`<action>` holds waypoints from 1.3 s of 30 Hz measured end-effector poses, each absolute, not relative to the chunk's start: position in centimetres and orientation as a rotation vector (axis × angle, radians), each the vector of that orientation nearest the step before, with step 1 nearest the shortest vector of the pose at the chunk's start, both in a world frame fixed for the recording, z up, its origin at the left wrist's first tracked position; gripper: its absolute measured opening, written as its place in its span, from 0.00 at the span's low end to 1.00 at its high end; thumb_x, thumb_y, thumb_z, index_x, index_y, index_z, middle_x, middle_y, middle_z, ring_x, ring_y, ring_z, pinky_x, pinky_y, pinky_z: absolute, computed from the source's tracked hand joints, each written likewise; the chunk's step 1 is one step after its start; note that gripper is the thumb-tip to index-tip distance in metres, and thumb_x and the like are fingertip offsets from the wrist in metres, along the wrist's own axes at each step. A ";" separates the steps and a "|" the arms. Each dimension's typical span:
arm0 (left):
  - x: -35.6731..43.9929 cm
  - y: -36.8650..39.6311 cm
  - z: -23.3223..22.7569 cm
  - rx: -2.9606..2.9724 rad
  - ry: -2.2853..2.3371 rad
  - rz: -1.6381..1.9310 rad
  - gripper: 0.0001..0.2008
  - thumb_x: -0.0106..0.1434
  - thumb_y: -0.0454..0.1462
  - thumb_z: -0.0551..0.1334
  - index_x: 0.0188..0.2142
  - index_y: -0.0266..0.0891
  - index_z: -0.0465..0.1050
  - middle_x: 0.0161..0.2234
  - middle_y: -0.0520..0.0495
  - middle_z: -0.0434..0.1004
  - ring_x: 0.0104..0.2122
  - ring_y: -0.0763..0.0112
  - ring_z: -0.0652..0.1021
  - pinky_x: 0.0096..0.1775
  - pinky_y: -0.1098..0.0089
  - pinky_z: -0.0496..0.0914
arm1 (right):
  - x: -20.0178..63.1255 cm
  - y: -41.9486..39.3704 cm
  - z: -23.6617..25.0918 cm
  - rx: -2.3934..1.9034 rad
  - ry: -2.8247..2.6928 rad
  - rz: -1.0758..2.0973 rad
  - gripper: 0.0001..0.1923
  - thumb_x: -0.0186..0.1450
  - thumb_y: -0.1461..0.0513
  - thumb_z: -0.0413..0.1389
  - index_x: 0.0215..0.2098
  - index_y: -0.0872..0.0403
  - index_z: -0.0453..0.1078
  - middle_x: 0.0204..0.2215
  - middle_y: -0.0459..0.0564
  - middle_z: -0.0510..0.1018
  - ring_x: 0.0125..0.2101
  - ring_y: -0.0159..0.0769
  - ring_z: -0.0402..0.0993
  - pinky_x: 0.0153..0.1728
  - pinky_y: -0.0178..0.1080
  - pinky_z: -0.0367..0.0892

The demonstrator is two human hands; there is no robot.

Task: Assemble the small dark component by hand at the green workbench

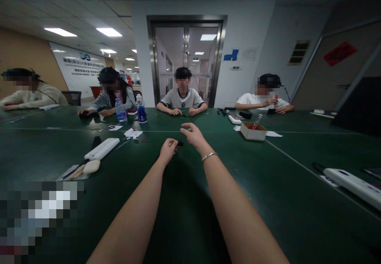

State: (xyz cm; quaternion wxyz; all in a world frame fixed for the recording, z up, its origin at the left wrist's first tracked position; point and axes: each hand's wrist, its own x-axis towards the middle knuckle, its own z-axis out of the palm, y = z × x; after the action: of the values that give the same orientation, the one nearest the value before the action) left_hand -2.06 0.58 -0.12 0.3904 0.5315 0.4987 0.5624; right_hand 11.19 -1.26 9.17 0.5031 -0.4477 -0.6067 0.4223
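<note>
Head view, left hand (168, 148) pinching small black piece (180, 143), right hand (193, 134) spread, bare table (184, 200) around

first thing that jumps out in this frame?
The two bare forearms reaching out from the bottom edge over the dark green table: the left hand pinches a small black object, and the right hand, a bracelet at its wrist, hovers open beside it. Four other people sit along the far side, and two water bottles stand at centre-left.
</note>
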 end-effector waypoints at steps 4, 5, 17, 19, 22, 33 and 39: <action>-2.1 0.5 0.1 1.334 1.243 1.437 0.17 0.52 0.47 0.63 0.34 0.38 0.66 0.27 0.49 0.73 0.26 0.73 0.74 0.22 0.77 0.63 | 11.9 0.0 3.6 -1.060 -1.223 1.417 0.20 0.57 0.62 0.61 0.46 0.56 0.64 0.24 0.44 0.71 0.16 0.24 0.64 0.14 0.27 0.57; -2.0 0.4 0.1 1.342 1.232 1.430 0.17 0.52 0.47 0.63 0.34 0.38 0.66 0.27 0.49 0.74 0.27 0.72 0.74 0.23 0.77 0.64 | 12.2 -0.1 2.7 -0.972 -1.192 1.536 0.20 0.56 0.62 0.62 0.46 0.56 0.64 0.26 0.46 0.73 0.17 0.25 0.68 0.16 0.27 0.60; -2.0 -0.4 0.5 1.440 1.158 1.307 0.20 0.51 0.49 0.64 0.34 0.36 0.68 0.29 0.45 0.77 0.27 0.70 0.76 0.27 0.73 0.66 | 13.5 0.1 0.9 -0.790 -1.087 1.548 0.14 0.54 0.67 0.62 0.39 0.57 0.68 0.25 0.46 0.75 0.20 0.26 0.72 0.20 0.27 0.65; -2.0 -0.3 0.6 1.430 1.182 1.300 0.19 0.52 0.49 0.64 0.34 0.36 0.69 0.29 0.45 0.77 0.27 0.69 0.76 0.27 0.73 0.66 | 13.5 0.0 0.9 -0.779 -1.076 1.542 0.15 0.53 0.67 0.63 0.38 0.57 0.68 0.25 0.45 0.75 0.20 0.26 0.72 0.21 0.27 0.66; -2.0 -0.3 0.7 1.436 1.194 1.299 0.18 0.52 0.47 0.64 0.35 0.35 0.70 0.28 0.45 0.77 0.29 0.68 0.76 0.27 0.73 0.66 | 13.6 -0.1 0.9 -0.769 -1.085 1.528 0.16 0.51 0.68 0.64 0.38 0.56 0.69 0.24 0.45 0.74 0.20 0.26 0.72 0.21 0.27 0.66; -2.1 -0.3 0.4 1.501 1.176 1.348 0.16 0.50 0.43 0.65 0.37 0.37 0.71 0.32 0.46 0.74 0.31 0.69 0.74 0.25 0.75 0.66 | 13.1 0.1 1.0 -0.841 -1.075 1.456 0.14 0.53 0.66 0.63 0.37 0.58 0.68 0.21 0.46 0.74 0.17 0.25 0.70 0.17 0.26 0.65; -2.0 0.0 0.3 1.469 1.231 1.310 0.18 0.52 0.48 0.63 0.34 0.35 0.72 0.29 0.45 0.75 0.28 0.70 0.74 0.26 0.75 0.65 | 13.1 0.3 0.9 -0.837 -1.084 1.453 0.15 0.53 0.64 0.64 0.37 0.59 0.68 0.20 0.46 0.74 0.17 0.25 0.69 0.17 0.26 0.65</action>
State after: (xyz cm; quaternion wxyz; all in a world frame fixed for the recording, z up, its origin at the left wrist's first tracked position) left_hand -2.00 -0.02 0.30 0.3986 0.5804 0.4864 0.5174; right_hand 13.15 0.30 0.86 0.5415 -0.3524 -0.4565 0.6117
